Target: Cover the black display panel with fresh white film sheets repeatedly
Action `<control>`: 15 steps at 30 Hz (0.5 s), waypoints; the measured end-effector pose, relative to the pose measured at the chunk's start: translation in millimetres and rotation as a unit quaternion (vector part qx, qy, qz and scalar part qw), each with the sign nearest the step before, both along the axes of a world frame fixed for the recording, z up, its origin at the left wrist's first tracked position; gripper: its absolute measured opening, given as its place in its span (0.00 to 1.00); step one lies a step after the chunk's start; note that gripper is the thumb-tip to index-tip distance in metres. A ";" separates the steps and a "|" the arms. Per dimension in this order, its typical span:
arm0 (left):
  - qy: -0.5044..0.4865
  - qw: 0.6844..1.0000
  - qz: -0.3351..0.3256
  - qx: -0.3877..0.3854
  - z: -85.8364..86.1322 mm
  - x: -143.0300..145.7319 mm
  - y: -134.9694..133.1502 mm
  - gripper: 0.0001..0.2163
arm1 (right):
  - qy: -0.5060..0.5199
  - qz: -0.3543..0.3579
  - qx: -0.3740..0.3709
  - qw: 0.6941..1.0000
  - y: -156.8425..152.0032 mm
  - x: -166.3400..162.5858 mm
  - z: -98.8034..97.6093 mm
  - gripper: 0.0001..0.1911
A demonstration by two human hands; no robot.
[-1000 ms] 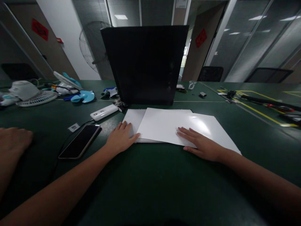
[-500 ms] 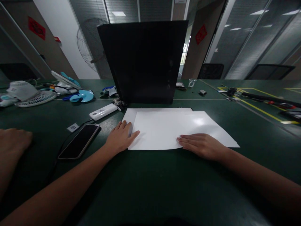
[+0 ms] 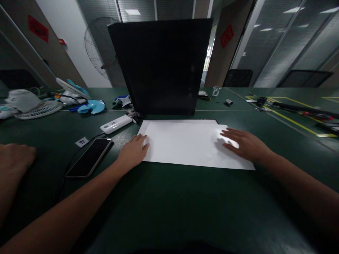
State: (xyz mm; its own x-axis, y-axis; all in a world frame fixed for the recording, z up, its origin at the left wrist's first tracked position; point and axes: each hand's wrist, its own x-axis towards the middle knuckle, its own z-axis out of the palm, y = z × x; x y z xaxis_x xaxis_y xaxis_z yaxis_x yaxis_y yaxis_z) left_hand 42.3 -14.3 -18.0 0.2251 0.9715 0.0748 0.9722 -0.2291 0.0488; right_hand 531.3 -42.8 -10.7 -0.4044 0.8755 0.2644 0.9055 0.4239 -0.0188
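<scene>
A glossy white sheet [image 3: 182, 148] lies flat on the green tabletop, in front of a large upright black panel [image 3: 164, 67]. Beneath its far edge shows another white, dark-rimmed flat thing [image 3: 182, 121], mostly covered. My left hand [image 3: 133, 151] rests palm down over the sheet's left edge, fingers stretched out and thumb on the paper. Above the right part of the sheet is my right hand [image 3: 245, 144], its fingers spread and casting a shadow on the paper. Neither hand grips anything.
Left of my left hand lie a phone [image 3: 90, 158], a small label [image 3: 82, 142] and a white device [image 3: 116, 124] with a cable. Another person's hand [image 3: 18, 157] rests at the far left. Disassembled fan parts [image 3: 39, 106] sit behind; black rods [image 3: 304, 107] lie right.
The sheet has shifted left, its right near corner now closer to me. My right hand has lifted from the near edge and moved right and away, fingers spreading. My left hand has barely moved.
</scene>
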 end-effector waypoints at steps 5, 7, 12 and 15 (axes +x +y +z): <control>-0.004 1.000 -0.013 0.008 1.0 0.4 -1.9 0.23 | 0.030 -0.322 -0.036 0.946 6.7 26.3 1.6 0.36; -0.001 1.000 -0.009 0.009 0.5 1.4 -2.6 0.23 | 0.054 -0.320 -0.038 0.945 7.1 28.1 1.9 0.35; 0.018 1.000 -0.002 0.011 -2.2 3.2 -2.9 0.28 | 0.143 -0.253 -0.072 0.954 13.3 20.6 -8.7 0.32; 0.021 1.000 0.001 0.009 -1.2 3.3 -3.3 0.29 | 0.193 -0.227 -0.076 0.952 17.1 15.0 -17.6 0.31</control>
State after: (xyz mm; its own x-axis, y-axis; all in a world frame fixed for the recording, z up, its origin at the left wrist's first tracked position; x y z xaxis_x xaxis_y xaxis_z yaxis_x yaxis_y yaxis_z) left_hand 45.6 -17.6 -19.3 0.2268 0.9705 0.0820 0.9737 -0.2279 0.0043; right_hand 546.2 -25.7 -28.3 0.1267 0.9766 0.1735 0.9078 -0.0436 -0.4171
